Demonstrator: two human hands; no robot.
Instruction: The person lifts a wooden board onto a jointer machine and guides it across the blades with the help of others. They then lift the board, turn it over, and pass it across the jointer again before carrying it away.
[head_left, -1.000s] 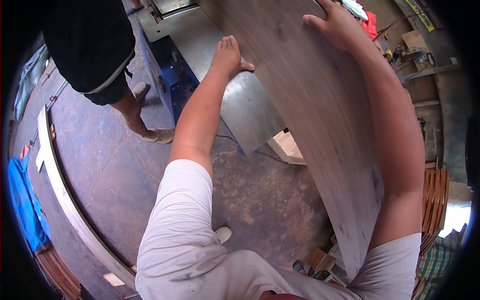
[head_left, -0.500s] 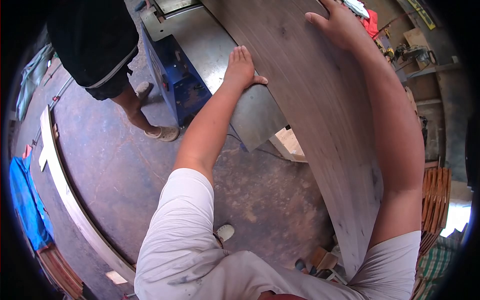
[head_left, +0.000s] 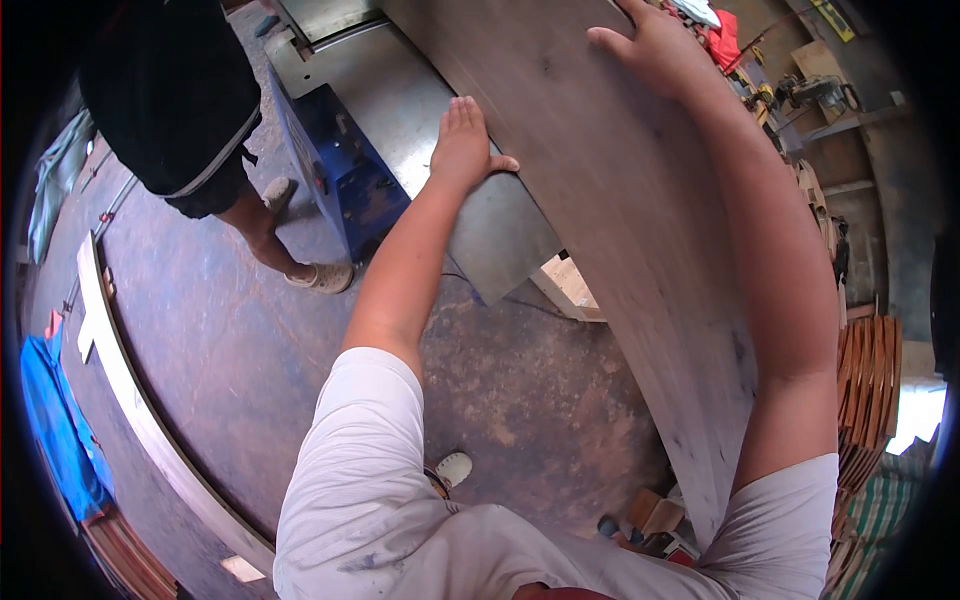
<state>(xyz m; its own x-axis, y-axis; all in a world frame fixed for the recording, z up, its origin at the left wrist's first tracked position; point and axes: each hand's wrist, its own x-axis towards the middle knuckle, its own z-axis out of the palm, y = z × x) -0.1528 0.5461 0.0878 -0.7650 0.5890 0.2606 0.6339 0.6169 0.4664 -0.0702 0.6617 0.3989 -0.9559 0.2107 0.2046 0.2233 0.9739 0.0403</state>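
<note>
Board (head_left: 620, 220), far end on machine table (head_left: 400, 90), near half overhanging unfed: our left hand (head_left: 462, 145) and right hand (head_left: 655, 50) lie flat on it, open-palmed.

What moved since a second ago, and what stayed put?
The left hand slid a little back toward the person along the left edge of the long grey-brown wooden board, staying flat and open. The right hand stays spread flat on the board's top. The board still lies on the grey metal machine table, and the other person in dark clothes stands in place.
</note>
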